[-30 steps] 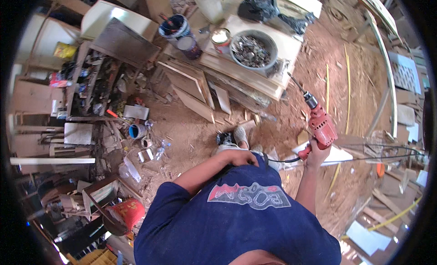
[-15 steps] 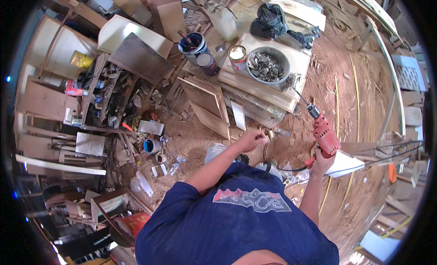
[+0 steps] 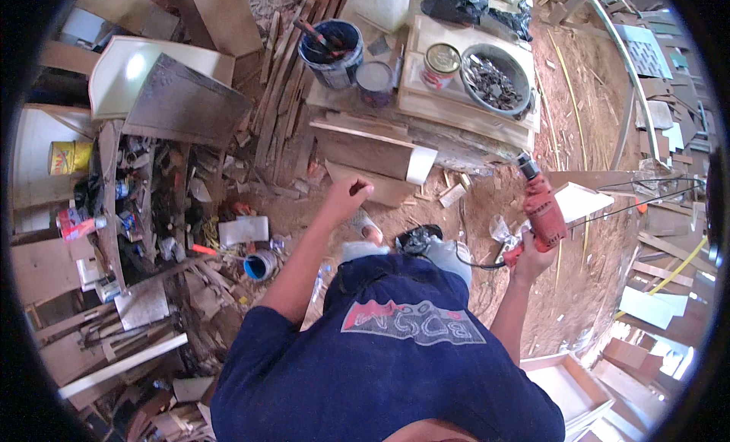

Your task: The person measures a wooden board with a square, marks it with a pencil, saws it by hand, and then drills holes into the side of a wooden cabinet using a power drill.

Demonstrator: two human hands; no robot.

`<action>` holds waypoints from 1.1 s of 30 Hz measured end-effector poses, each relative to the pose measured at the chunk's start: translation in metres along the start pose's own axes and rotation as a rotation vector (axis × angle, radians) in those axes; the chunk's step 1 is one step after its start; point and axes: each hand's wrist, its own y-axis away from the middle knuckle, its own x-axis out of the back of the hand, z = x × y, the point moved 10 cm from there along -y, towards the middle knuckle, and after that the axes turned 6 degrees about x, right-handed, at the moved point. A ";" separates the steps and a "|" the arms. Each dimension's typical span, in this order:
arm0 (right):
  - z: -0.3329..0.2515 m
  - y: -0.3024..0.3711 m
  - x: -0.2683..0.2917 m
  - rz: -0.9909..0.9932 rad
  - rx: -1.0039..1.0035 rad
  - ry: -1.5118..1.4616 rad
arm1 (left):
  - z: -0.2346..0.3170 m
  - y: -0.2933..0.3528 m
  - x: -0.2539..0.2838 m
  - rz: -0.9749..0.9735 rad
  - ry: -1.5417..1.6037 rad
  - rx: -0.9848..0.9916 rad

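Observation:
My right hand (image 3: 534, 258) grips the handle of a red power drill (image 3: 546, 218), its chuck (image 3: 526, 167) pointing away from me toward the worktable's right corner. A black cord runs from the handle to the left near my feet. Whether a bit sits in the chuck, I cannot make out. My left hand (image 3: 348, 199) is raised in front of me with its fingers curled and thumb close to them; anything inside is hidden. Just beyond it, a brown board (image 3: 372, 185) leans below the worktable.
On the low worktable (image 3: 426, 100) stand a paint bucket with brushes (image 3: 331, 54), two cans and a grey basin of metal pieces (image 3: 496, 81). A cluttered rack (image 3: 110, 183) is at left. A white panel (image 3: 579, 202) lies right of the drill; a shallow wooden drawer (image 3: 570, 389) is nearer.
My view has shifted, bringing the worktable and bucket closer to the upper edge. My left hand has moved left and forward, away from my body. The drill stays in my right hand.

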 end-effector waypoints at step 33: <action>-0.010 0.326 -0.220 -0.451 -0.408 -0.082 | -0.006 -0.058 0.108 -0.610 -0.077 -0.018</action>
